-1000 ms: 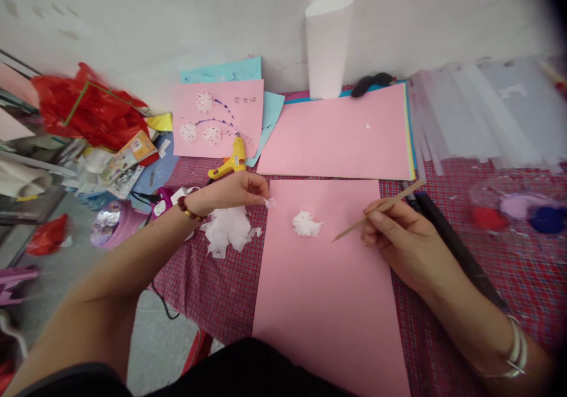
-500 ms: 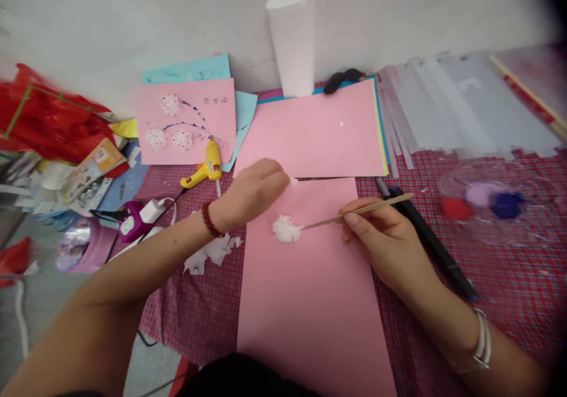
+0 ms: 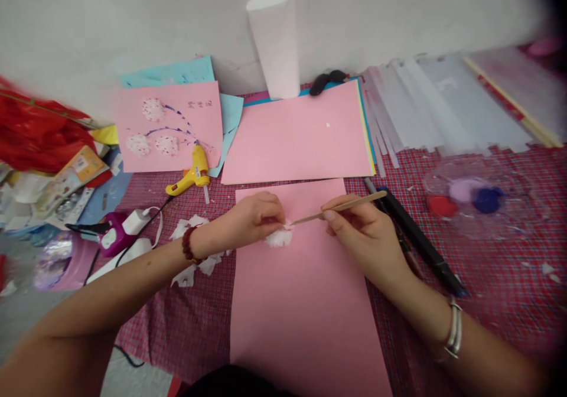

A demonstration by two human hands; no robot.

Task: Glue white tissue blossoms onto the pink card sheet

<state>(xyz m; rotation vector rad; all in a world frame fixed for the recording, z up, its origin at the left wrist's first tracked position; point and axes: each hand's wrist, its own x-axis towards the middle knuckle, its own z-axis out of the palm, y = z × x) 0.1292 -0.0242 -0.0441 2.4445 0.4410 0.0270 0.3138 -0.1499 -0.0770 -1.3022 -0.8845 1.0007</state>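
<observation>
A pink paper sheet (image 3: 301, 320) lies on the red checked cloth in front of me. On its upper part sits a small white tissue tuft (image 3: 279, 238). My left hand (image 3: 254, 217) pinches a tiny white tissue scrap right at the tuft's top edge, fingers closed. My right hand (image 3: 361, 231) grips a thin wooden stick (image 3: 339, 208), whose tip points left and touches the tuft beside my left fingertips. A heap of white tissue scraps (image 3: 195, 255) lies under my left wrist.
A yellow glue gun (image 3: 191, 175) lies at the back left below a pink card with tissue flowers (image 3: 170, 126). Another pink sheet (image 3: 296, 137), a white paper roll (image 3: 273, 39), white strips (image 3: 443, 104), black markers (image 3: 419, 243) and a paint palette (image 3: 472, 193) surround the work.
My left hand carried a small tissue scrap from the scrap heap over to the tuft. The stick's tip moved left onto the tuft. The view shifted to the right.
</observation>
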